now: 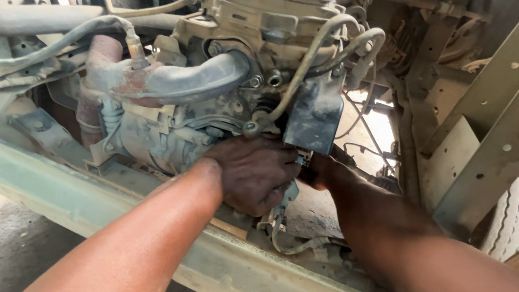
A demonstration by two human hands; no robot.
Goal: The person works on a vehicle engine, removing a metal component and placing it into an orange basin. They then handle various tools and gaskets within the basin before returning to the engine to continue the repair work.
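left hand curls, grip unclear, under dusty grey metal engine | right hand mostly hidden behind black metal bracket, grip unclear | bracket on, hoses attached

A rusty curved pipe crosses above — a tyre sits lower right, beyond a pale frame rail.

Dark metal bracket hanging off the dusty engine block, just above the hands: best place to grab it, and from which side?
Probably the lower free edge of the dark bracket, approached from below and in front. It is a flat plate, fixed at its top by the hoses, so only the bottom edge hangs clear. The left hand sits just beneath it; the right hand is mostly hidden behind it.
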